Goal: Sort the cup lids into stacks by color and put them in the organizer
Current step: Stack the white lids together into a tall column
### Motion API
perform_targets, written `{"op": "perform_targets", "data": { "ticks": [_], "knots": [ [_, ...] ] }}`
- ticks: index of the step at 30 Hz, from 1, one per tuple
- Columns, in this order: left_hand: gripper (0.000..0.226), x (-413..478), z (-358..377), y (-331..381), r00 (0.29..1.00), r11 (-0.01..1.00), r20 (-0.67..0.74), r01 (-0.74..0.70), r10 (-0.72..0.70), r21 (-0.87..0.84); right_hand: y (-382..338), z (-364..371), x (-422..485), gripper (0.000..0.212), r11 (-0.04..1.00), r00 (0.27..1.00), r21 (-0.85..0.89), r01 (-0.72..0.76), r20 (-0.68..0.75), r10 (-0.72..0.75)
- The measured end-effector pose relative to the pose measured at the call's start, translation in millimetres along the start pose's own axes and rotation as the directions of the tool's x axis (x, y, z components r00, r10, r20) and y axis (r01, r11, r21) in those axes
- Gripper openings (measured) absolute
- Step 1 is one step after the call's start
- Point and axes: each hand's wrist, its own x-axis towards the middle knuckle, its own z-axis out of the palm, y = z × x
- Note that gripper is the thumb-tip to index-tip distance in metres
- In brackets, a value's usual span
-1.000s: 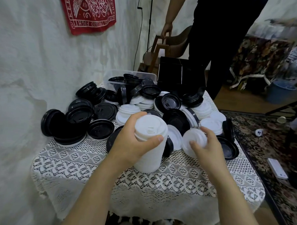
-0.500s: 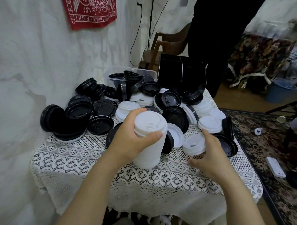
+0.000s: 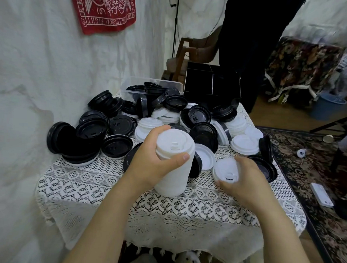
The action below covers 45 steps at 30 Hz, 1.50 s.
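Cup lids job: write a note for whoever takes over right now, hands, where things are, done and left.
Left hand grips the white stack, standing on the tablecloth. Right hand holds one white lid beside it, not yet added. Loose black and white lids lie mixed behind; the black organizer sits at the far edge. Done: part of the white stack. Left: other whites, the blacks, loading the organizer.

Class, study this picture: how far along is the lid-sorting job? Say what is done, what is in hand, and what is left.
Done: one tall white stack is built, gripped by the left hand. In hand: the right hand holds a single white lid beside it. Left: most black and white lids lie mixed in the pile, and no stack shows in the black organizer.
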Motion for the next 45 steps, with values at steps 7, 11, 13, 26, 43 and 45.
{"op": "perform_targets", "data": {
  "ticks": [7, 11, 13, 26, 43, 45],
  "knots": [
    [0.075, 0, -2, -1, 1.0, 1.0, 0.028, 0.007, -0.006, -0.029, -25, -18, -8, 0.088, 0.986, 0.966, 0.071, 0.149, -0.222, -0.13],
    [0.079, 0, -2, 1, 0.999, 0.999, 0.034, 0.005, -0.003, -0.042, -37, -23, -12, 0.086, 0.961, 0.94, 0.172, 0.216, -0.303, -0.157],
    [0.079, 0, -2, 1, 0.999, 0.999, 0.04, 0.005, -0.003, -0.044, -48, -24, -14, 0.081, 0.92, 0.932, 0.288, 0.267, -0.319, -0.171],
    [0.086, -1, -4, -4, 0.996, 0.993, 0.089, -0.009, 0.019, -0.117, -106, 3, -10, 0.078, 0.792, 0.921, 0.49, 0.365, -0.067, -0.384],
    [0.088, -2, -9, -9, 0.995, 0.993, 0.102, 0.031, -0.019, -0.114, -106, 17, -13, 0.078, 0.776, 0.923, 0.521, 0.356, -0.066, -0.379],
    [0.089, -3, -10, -10, 0.993, 0.993, 0.12, 0.036, -0.022, -0.117, -106, 18, -14, 0.079, 0.782, 0.923, 0.513, 0.355, -0.059, -0.38]
  ]
}}
